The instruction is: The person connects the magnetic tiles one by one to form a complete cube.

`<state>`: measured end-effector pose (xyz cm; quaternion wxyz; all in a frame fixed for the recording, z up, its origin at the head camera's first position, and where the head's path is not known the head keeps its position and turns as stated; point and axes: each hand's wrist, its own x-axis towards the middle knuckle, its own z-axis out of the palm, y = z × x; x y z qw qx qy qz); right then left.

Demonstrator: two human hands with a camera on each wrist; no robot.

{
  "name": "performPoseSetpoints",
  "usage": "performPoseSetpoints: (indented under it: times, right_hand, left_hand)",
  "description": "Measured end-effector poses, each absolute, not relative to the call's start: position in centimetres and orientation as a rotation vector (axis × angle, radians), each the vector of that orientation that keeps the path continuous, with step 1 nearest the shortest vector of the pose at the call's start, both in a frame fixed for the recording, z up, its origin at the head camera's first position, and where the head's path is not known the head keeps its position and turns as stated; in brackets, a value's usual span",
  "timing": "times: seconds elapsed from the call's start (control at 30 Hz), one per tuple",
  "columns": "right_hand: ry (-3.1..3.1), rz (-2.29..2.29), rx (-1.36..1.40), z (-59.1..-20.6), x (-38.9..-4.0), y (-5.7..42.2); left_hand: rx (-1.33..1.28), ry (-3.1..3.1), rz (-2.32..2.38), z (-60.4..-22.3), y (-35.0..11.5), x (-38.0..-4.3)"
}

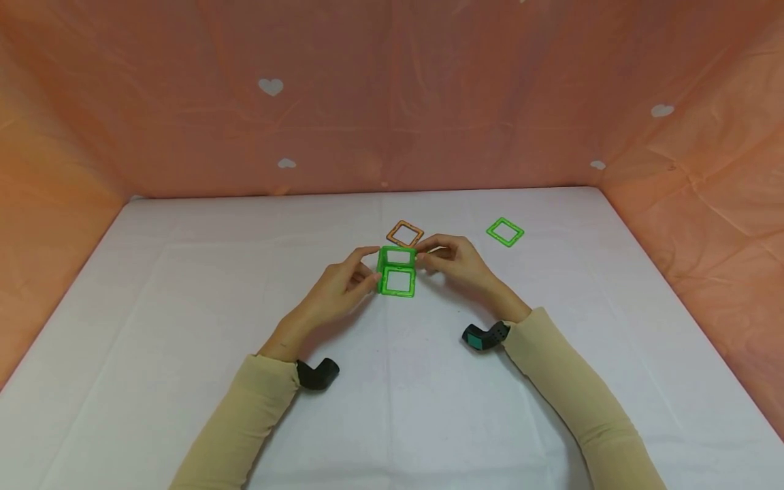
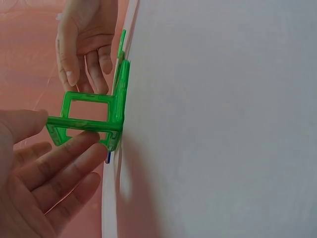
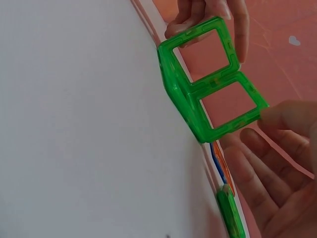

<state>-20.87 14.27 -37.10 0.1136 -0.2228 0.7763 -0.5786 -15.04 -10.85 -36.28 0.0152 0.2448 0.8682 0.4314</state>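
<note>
Several green square magnetic tiles [image 1: 399,294] stand joined at mid table: one lies flat, others rise at its left side and back. My left hand [image 1: 339,289] grips the left upright tile [image 2: 81,123] between thumb and index finger, its other fingers spread below. At the right edge of the back upright tile [image 3: 237,119], my right hand [image 1: 456,262] pinches a corner with thumb and fingers. The right wrist view shows the tiles meeting along their edges, with my left fingers [image 3: 190,12] on the far side.
An orange square tile [image 1: 405,233] lies just behind the joined tiles. Farther right lies a loose green square tile [image 1: 505,232]. White cloth [image 1: 184,306] covers the table, and orange fabric [image 1: 392,102] with pale hearts rises at the back and sides.
</note>
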Motion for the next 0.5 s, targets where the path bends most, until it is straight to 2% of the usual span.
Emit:
performPoseSetpoints:
  times: [0.5]
  right_hand:
    - [2.273,-1.708,-0.656,-37.27,-20.99,13.84]
  left_hand:
    - [0.728,2.791,1.280,-36.16,-10.78,-15.04]
